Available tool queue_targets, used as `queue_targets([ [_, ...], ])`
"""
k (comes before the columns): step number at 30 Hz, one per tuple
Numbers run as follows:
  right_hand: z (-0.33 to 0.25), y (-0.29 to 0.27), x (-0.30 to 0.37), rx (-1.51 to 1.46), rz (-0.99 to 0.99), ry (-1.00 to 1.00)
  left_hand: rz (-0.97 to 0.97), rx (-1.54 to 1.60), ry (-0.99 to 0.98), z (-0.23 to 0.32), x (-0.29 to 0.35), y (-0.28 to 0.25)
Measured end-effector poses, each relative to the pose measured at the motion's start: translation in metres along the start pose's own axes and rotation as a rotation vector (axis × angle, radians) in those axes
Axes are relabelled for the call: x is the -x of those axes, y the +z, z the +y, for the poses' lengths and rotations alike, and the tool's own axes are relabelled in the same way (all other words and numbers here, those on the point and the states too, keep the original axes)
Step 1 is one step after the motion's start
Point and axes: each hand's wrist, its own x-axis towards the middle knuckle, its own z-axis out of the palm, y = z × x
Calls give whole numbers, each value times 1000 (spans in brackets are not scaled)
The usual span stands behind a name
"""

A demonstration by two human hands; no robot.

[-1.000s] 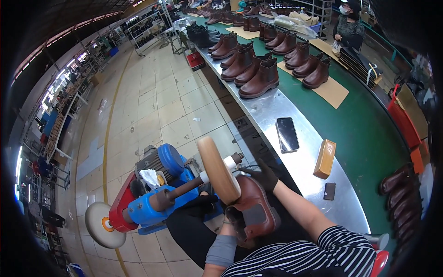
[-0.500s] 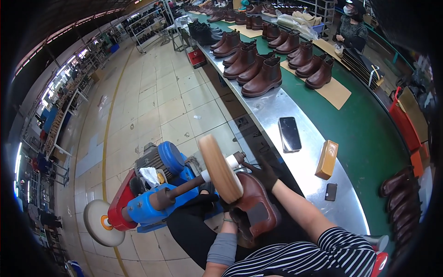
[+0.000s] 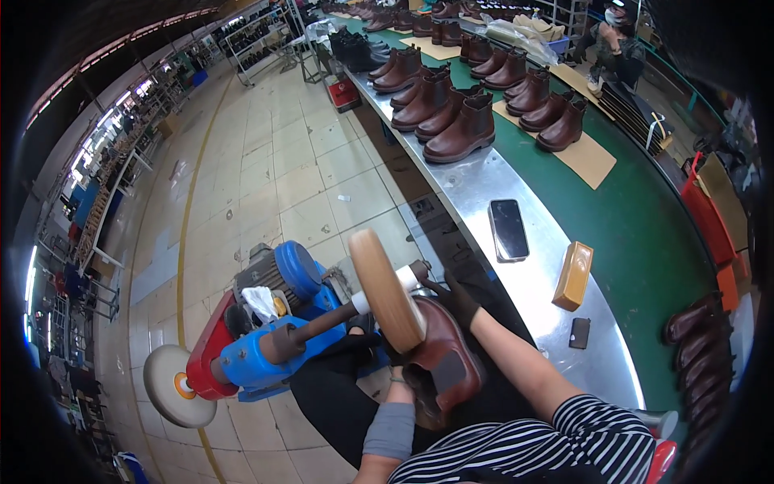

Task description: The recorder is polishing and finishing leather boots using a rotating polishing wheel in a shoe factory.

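The brown boot (image 3: 439, 359) sits in the person's lap, at the lower middle of the view, its upper pressed against the tan buffing wheel (image 3: 385, 289) on the shaft of the blue motor (image 3: 278, 323). Judging from this, the buffing of this boot is under way, not finished: the leather at the wheel looks glossy, but how much of the boot has been worked I cannot tell. A white wheel (image 3: 168, 385) on the shaft's other end is untouched.

The left hand (image 3: 401, 363), gloved dark, is under the boot near its opening, fingers wrapped on it; the forearm, in a grey sleeve, rises from the lower edge. The right hand (image 3: 455, 298), also gloved, clasps the boot's toe end just beside the wheel, arm bare and stretched forward.

On the steel bench to the right, near its front edge, lie 1 phone (image 3: 509, 229), 1 yellow block (image 3: 573, 275) and a small dark card (image 3: 579, 332). Further along, on the green belt (image 3: 645, 234), many finished boots (image 3: 459, 129) stand upright in pairs
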Motion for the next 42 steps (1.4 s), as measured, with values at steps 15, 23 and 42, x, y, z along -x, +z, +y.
queue_targets([
  [15, 29, 8, 101, 1313, 114, -276, -73, -183, -220, -45, 37, -2],
  [23, 68, 108, 211, 1732, 172, -314, 67, -129, -243, -61, 19, 8],
  [42, 68, 93, 226, 249, 426, -11, -178, 408, -191, 8, 59, 54],
])
